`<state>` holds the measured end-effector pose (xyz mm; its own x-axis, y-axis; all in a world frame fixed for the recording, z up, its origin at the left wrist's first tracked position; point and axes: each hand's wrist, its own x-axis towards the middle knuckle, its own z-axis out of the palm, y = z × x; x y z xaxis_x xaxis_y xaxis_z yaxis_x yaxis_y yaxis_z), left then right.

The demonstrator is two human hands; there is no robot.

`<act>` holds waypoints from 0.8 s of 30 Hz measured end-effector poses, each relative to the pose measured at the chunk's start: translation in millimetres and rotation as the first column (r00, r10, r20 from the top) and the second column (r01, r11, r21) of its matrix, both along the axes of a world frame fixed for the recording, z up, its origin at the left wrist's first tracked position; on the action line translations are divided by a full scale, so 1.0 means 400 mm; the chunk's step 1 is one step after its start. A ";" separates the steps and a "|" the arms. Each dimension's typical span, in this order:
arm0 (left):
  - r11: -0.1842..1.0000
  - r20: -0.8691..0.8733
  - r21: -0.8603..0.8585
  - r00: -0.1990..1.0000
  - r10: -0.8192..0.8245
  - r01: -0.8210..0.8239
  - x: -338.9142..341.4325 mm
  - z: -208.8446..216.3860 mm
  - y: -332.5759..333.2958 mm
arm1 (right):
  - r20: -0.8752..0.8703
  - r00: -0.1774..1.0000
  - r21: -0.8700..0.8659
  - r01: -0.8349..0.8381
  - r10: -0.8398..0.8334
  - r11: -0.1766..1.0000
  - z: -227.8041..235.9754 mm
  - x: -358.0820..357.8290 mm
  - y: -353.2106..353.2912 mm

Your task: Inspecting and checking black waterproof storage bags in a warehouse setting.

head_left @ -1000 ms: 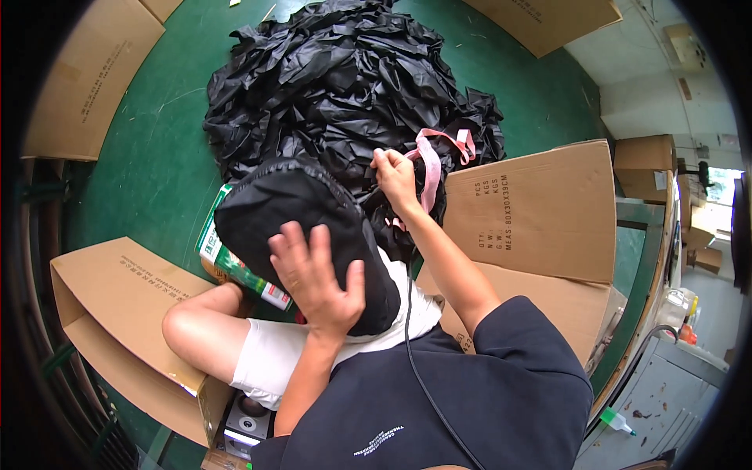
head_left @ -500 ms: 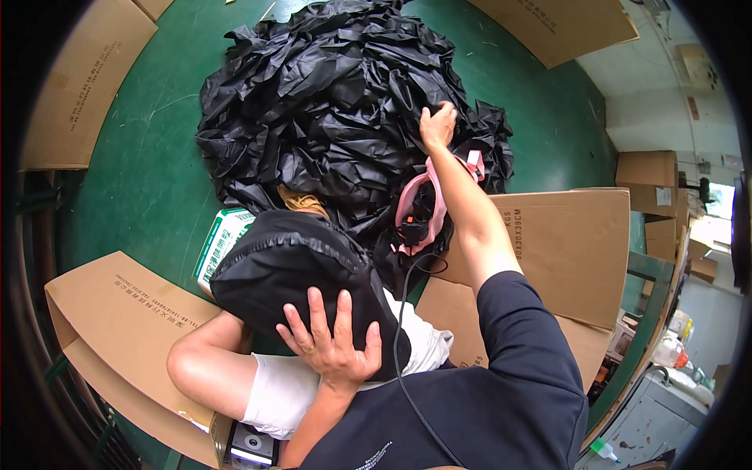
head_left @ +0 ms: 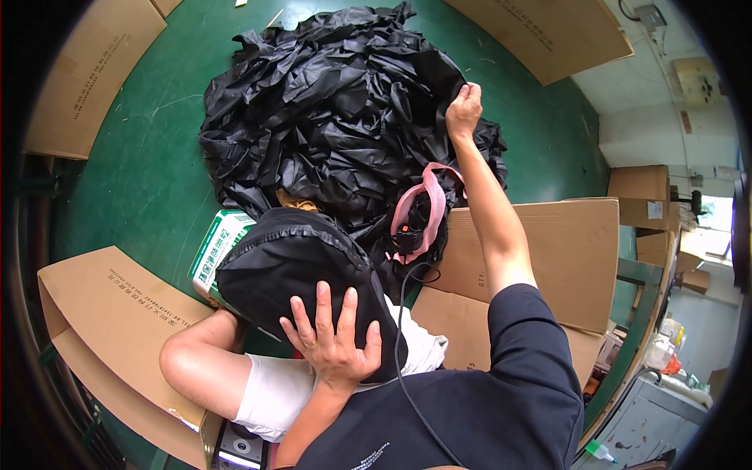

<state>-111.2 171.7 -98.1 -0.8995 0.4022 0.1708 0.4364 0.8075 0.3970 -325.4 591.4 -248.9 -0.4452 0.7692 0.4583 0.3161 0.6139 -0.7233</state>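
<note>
L hand (head_left: pixel 337 345) lies open, fingers spread wide, palm flat on a rounded black fabric bag (head_left: pixel 294 262) resting on the lap; no grip there. R hand (head_left: pixel 464 112), arm stretched fwd, is closed w/ fingers curled, pinching an edge of the big crumpled heap of shiny black cloth (head_left: pixel 329 102) at its R side. Heap's on the green floor (head_left: pixel 149 157), beyond the bag. Nr the R forearm: looped pink fabric strap (head_left: pixel 430 207). L of bag: green-and-white printed pack (head_left: pixel 210 249), plus open brown cardboard box (head_left: pixel 133 305) by the knee.
</note>
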 end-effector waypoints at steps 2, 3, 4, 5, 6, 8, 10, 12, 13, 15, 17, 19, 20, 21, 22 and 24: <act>0.999 -0.010 0.031 1.000 -0.015 0.016 -0.001 0.006 0.004 | -0.137 0.970 -0.047 -0.207 0.199 0.977 0.087 0.045 0.007; 0.999 -0.024 0.042 1.000 -0.013 0.014 0.000 0.008 0.003 | -0.207 0.934 -0.124 -0.321 0.292 0.939 0.140 0.069 -0.009; 0.998 -0.029 0.058 0.999 -0.021 0.023 0.001 0.009 0.002 | -0.390 0.843 -0.285 -0.493 0.370 0.822 0.186 0.093 -0.030; 0.997 -0.035 0.074 0.999 -0.028 0.030 0.004 0.012 0.000 | -0.525 0.773 -0.403 -0.595 0.357 0.695 0.254 0.121 -0.073; 0.994 -0.029 0.109 0.999 -0.019 0.022 0.006 0.012 -0.004 | -0.591 0.730 -0.483 -0.662 0.344 0.573 0.321 0.155 -0.125; 0.985 -0.027 0.169 0.999 -0.025 0.029 0.011 0.020 -0.012 | -0.648 0.686 -0.593 -0.727 0.332 0.345 0.460 0.235 -0.223; 0.949 0.000 0.310 0.999 -0.052 0.050 0.014 0.038 -0.023 | -0.617 0.681 -0.672 -0.717 0.394 0.186 0.554 0.314 -0.285; 0.857 -0.030 0.511 0.997 -0.066 0.072 0.008 0.063 -0.040 | -0.637 0.622 -0.679 -0.732 0.455 0.050 0.610 0.380 -0.339; 0.784 -0.044 0.616 0.997 -0.063 0.077 0.007 0.072 -0.046 | -0.659 0.565 -0.687 -0.721 0.497 -0.091 0.640 0.416 -0.377; 0.734 -0.159 0.662 0.986 -0.058 0.150 0.007 0.111 -0.056 | -0.611 0.543 -0.716 -0.690 0.576 -0.108 0.679 0.480 -0.460; 0.701 -0.254 0.684 0.967 -0.029 0.201 0.017 0.133 -0.059 | -0.497 0.551 -0.786 -0.613 0.670 -0.079 0.687 0.531 -0.542; 0.749 -0.411 0.597 0.911 -0.024 0.289 0.022 0.148 -0.061 | -0.480 0.552 -0.827 -0.544 0.682 -0.142 0.695 0.584 -0.618; 0.738 -0.442 0.600 0.897 -0.014 0.307 0.038 0.145 -0.068 | -0.523 0.465 -0.808 -0.536 0.714 -0.243 0.688 0.603 -0.642; 0.732 -0.473 0.602 0.881 0.002 0.321 0.054 0.136 -0.079 | -0.588 0.390 -0.782 -0.498 0.709 -0.374 0.672 0.617 -0.661; 0.722 -0.547 0.598 0.835 0.050 0.348 0.063 0.125 -0.085 | -0.587 0.384 -0.788 -0.474 0.713 -0.393 0.669 0.627 -0.678; 0.774 -0.555 0.542 0.831 0.038 0.327 0.085 0.138 -0.134 | -0.573 0.388 -0.803 -0.445 0.722 -0.397 0.662 0.639 -0.710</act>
<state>-77.4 118.1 -42.8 -0.5390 0.1693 0.8251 0.8053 0.3907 0.4459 -69.8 307.4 16.1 -0.8852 -0.3672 -0.2856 0.4329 -0.4253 -0.7948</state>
